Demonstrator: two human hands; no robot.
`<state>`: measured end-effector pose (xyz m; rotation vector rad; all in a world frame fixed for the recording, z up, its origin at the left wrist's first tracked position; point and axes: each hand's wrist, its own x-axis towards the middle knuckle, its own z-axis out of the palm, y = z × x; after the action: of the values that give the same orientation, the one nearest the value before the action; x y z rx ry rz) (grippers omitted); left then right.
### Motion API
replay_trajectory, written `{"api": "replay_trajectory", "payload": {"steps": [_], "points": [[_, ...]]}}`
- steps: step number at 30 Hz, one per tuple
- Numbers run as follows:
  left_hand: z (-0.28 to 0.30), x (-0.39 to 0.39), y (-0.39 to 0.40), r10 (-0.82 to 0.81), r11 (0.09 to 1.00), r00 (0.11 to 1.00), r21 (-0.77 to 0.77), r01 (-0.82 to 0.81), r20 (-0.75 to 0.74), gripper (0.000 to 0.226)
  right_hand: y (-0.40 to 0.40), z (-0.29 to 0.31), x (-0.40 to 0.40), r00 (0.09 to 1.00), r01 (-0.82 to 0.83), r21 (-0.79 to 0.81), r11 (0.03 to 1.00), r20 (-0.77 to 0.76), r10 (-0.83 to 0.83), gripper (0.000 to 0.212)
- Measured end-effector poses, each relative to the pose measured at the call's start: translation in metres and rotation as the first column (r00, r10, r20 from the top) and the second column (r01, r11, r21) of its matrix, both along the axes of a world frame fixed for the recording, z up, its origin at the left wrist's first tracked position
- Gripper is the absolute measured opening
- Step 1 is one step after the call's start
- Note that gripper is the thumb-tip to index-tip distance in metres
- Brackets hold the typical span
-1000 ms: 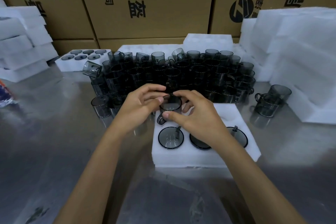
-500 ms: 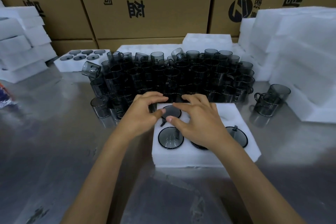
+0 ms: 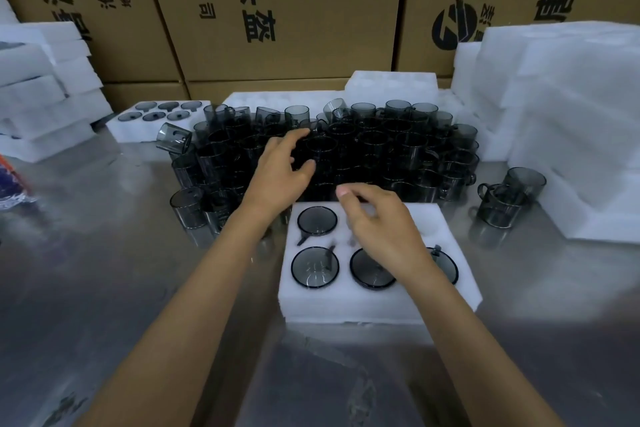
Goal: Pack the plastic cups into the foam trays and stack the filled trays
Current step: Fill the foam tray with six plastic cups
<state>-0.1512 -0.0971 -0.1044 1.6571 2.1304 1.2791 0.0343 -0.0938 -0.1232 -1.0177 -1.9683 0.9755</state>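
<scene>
Overhead, left hand [image 3: 280,172] spreads above cups [image 3: 363,152]; right hand [image 3: 381,229] hovers over tray [image 3: 346,305].

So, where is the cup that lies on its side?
In the head view, the tipped cup is at the far left corner of the cup cluster, next to the filled foam tray.

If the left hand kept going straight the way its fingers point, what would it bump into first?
Most likely the crowd of dark plastic cups standing on the table behind the foam tray. The left hand is open, its fingers already spread just over the nearest cups, though how high above them is hard to judge.
</scene>
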Motion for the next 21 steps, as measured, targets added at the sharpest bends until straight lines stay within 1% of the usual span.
{"api": "replay_trajectory", "payload": {"steps": [1, 2, 4, 6, 8, 9, 10, 13, 15, 18, 20, 21], "points": [[0.003, 0.001, 0.008, 0.0, 1.0, 0.999, -0.027, -0.001, -0.047, 0.046, 0.001, 0.002, 0.001, 0.996, 0.015, -0.072, 0.997, -0.091, -0.021, 0.024], [0.004, 0.003, 0.015, 0.001, 0.998, 0.996, -0.057, -0.006, -0.093, 0.041, 0.001, 0.004, 0.002, 0.988, 0.034, -0.119, 0.992, -0.148, -0.051, 0.022], [0.003, 0.008, 0.023, 0.036, 0.994, 0.985, -0.099, -0.054, -0.171, 0.03, 0.002, 0.005, 0.003, 0.976, 0.06, -0.164, 0.985, -0.199, -0.093, 0.019], [0.001, 0.013, 0.023, 0.117, 0.991, 0.971, -0.042, -0.129, -0.21, 0.016, 0.002, 0.005, 0.003, 0.969, 0.075, -0.183, 0.98, -0.219, -0.115, 0.02], [-0.001, 0.018, 0.015, 0.159, 0.986, 0.968, 0.078, -0.146, -0.195, 0.009, 0.001, 0.006, 0.004, 0.958, 0.088, -0.173, 0.981, -0.255, -0.131, 0.019], [-0.003, 0.021, 0.009, 0.157, 0.982, 0.97, 0.138, -0.132, -0.188, 0.009, 0.001, 0.006, 0.005, 0.953, 0.095, -0.155, 0.983, -0.27, -0.135, 0.021], [-0.004, 0.025, 0.003, 0.143, 0.976, 0.973, 0.19, -0.108, -0.183, 0.009, 0.002, 0.006, 0.007, 0.953, 0.105, -0.123, 0.987, -0.27, -0.135, 0.028], [-0.006, 0.036, -0.019, 0.062, 0.952, 0.979, 0.307, 0.0, -0.192, 0.011, 0.0, 0.006, 0.01, 0.978, 0.093, 0.041, 0.995, -0.191, -0.083, 0.059], [-0.006, 0.044, -0.033, 0.012, 0.936, 0.977, 0.347, 0.064, -0.213, 0.011, 0.0, 0.008, 0.012, 0.989, 0.057, 0.136, 0.989, -0.146, -0.037, 0.069], [-0.005, 0.06, -0.046, -0.06, 0.91, 0.967, 0.384, 0.154, -0.248, 0.009, 0.004, 0.012, 0.017, 0.993, 0.033, 0.213, 0.976, -0.114, -0.009, 0.07], [-0.002, 0.067, -0.05, -0.122, 0.897, 0.97, 0.395, 0.199, -0.212, 0.01, 0.007, 0.016, 0.022, 0.995, 0.024, 0.225, 0.974, -0.101, -0.001, 0.067], [0.0, 0.069, -0.052, -0.152, 0.891, 0.974, 0.403, 0.208, -0.167, 0.01, 0.01, 0.017, 0.025, 0.995, 0.014, 0.229, 0.973, -0.103, 0.01, 0.063]]}}
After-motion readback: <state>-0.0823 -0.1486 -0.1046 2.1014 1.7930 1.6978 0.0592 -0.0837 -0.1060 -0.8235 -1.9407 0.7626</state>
